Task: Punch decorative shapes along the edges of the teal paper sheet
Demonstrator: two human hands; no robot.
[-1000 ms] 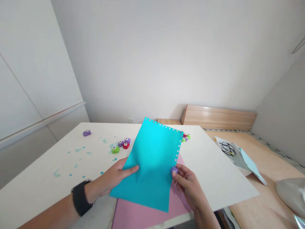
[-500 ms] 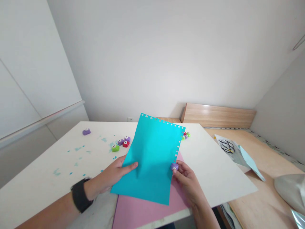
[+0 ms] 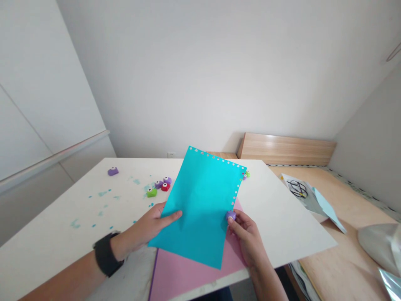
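Note:
A teal paper sheet [image 3: 202, 205] is held up above the white table [image 3: 282, 217]; small holes run along its top and right edges. My left hand [image 3: 150, 228] grips its left edge, thumb on the front. My right hand [image 3: 244, 236] pinches a small purple punch [image 3: 231, 215] clamped on the sheet's right edge. A black band sits on my left wrist. A pink sheet [image 3: 188, 274] lies flat under the teal one.
Green, purple and red punches [image 3: 159, 187] lie left of the sheet, a lone purple punch [image 3: 112, 171] farther left, more punches [image 3: 247, 174] behind the sheet's right corner. Teal paper bits dot the table. A plastic bag with a cable [image 3: 300, 190] lies right.
The teal sheet has tilted and risen slightly. My right hand with the purple punch has edged a little up along the right edge. My left hand has stayed in place.

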